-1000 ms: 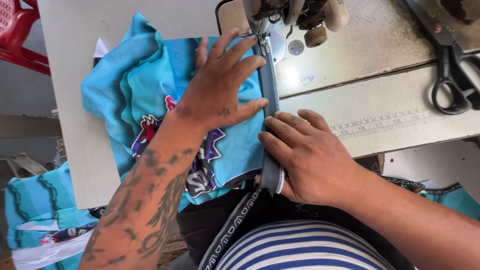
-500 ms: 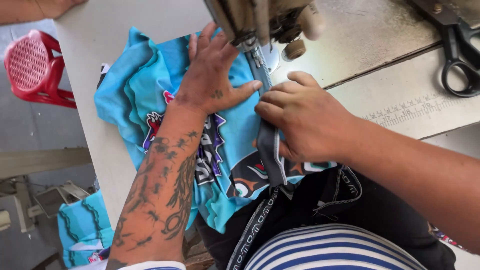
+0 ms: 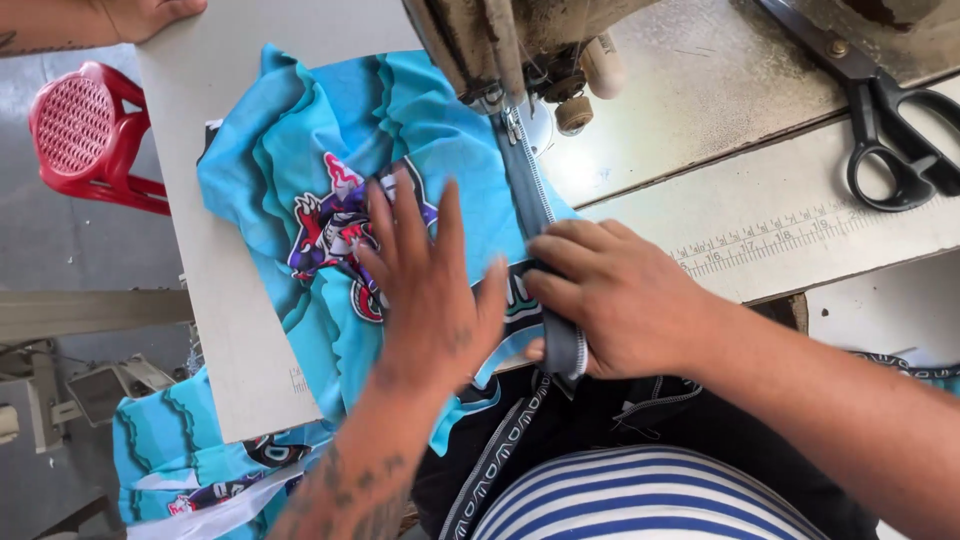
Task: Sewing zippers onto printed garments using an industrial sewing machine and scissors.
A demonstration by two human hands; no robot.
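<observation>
A turquoise printed garment [image 3: 320, 170] lies on the white sewing table [image 3: 190, 120], with a grey zipper tape [image 3: 530, 195] running along its edge under the sewing machine head [image 3: 510, 40]. My left hand [image 3: 425, 285] lies flat on the cloth with fingers spread, left of the zipper. My right hand [image 3: 615, 295] pinches the zipper tape and the garment's edge near the table's front, below the needle.
Black scissors [image 3: 895, 130] lie at the far right of the table, above a printed ruler strip [image 3: 770, 235]. A red plastic stool [image 3: 85, 135] stands on the floor at left. Another person's hand [image 3: 150, 12] rests at the top-left table corner. More turquoise cloth [image 3: 180, 460] hangs below.
My left hand has slid back toward me across the cloth, away from the needle. My right hand has drawn back along the zipper. The view has shifted so the machine sits higher.
</observation>
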